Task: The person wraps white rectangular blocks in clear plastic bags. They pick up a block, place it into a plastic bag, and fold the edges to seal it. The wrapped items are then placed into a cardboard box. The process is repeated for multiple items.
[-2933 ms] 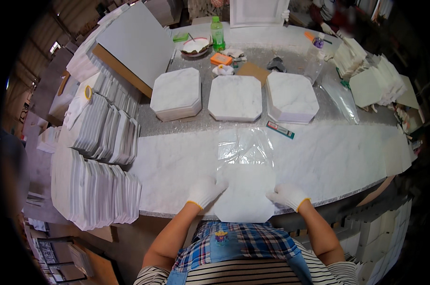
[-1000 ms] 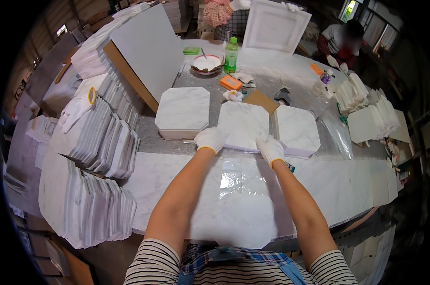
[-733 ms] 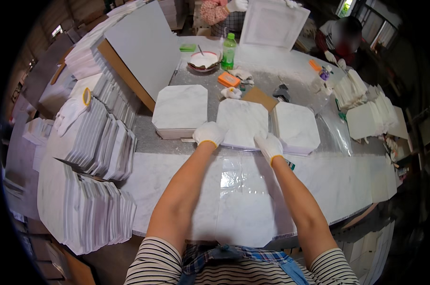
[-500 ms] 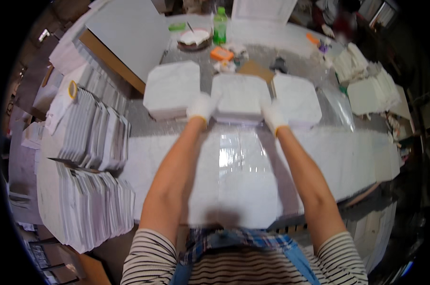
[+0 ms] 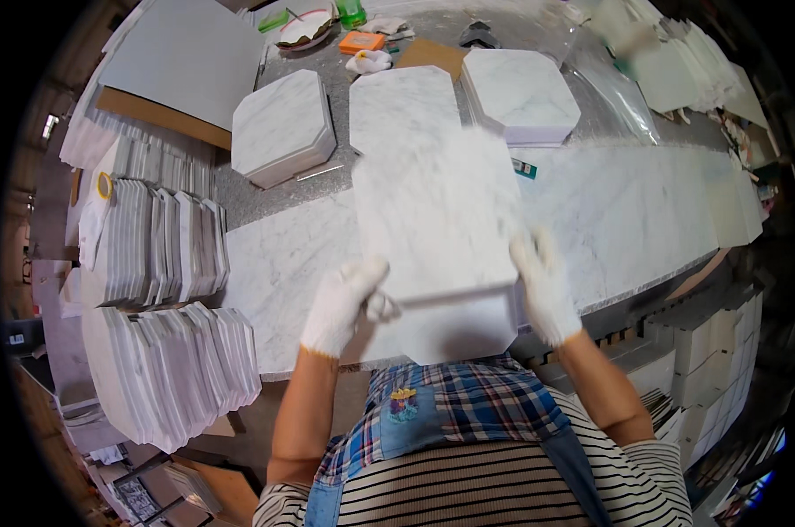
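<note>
A white marble tile with grey veins, slightly blurred, is held between my two gloved hands, tilted above the table's front edge. My left hand grips its near left corner, fingers curled at the edge. On the opposite side, my right hand presses against the right edge. Underneath, close to my body, lies another white tile, partly hidden. Beyond the held tile stand a middle stack of tiles, a left stack and a right stack, all with cut corners.
Rows of upright tiles line the table's left side, by a large grey panel. Farther back are an orange box, a crumpled white glove, brown cardboard and a bowl. A small green item lies near the right stack.
Both hands have come back from the middle stack toward my body, bringing a tile with them. The view has tipped downward, so the far stacks sit higher in it.
</note>
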### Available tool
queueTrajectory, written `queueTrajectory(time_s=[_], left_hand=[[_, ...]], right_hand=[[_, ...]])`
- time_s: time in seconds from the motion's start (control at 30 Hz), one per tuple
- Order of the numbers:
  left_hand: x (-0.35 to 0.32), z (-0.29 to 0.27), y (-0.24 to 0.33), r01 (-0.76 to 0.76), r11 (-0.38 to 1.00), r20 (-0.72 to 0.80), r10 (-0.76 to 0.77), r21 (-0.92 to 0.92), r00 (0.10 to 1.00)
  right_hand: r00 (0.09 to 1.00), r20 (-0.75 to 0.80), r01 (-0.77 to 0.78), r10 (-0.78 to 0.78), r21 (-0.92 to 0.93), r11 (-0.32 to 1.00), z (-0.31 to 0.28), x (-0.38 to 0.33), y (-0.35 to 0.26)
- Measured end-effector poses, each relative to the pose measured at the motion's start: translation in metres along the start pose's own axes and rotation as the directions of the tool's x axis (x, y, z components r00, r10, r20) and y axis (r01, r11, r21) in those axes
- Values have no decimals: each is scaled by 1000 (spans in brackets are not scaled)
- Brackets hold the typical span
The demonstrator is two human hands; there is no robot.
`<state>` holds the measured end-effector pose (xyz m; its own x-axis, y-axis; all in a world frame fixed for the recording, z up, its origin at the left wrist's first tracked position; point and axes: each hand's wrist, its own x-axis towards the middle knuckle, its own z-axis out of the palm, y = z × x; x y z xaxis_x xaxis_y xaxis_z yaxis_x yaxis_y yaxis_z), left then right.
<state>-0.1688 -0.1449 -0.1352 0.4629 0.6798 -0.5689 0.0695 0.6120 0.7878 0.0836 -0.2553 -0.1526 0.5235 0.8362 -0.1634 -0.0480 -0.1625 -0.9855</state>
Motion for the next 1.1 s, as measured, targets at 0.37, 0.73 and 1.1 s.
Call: queueTrajectory(time_s=[0.37, 0.73, 1.1], left_hand=[[-61, 2, -107, 215, 887, -78, -201, 408, 977], [-59, 5, -122, 119, 729, -230, 54, 674, 972], [-56, 22, -126, 142, 365, -237, 231, 920, 944]], right_hand=[[986, 141, -57, 88, -211, 976, -62, -97, 124], [944, 320, 309, -81, -767, 562, -61, -84, 90], [932, 347, 287, 109, -886, 364, -52, -72, 52]])
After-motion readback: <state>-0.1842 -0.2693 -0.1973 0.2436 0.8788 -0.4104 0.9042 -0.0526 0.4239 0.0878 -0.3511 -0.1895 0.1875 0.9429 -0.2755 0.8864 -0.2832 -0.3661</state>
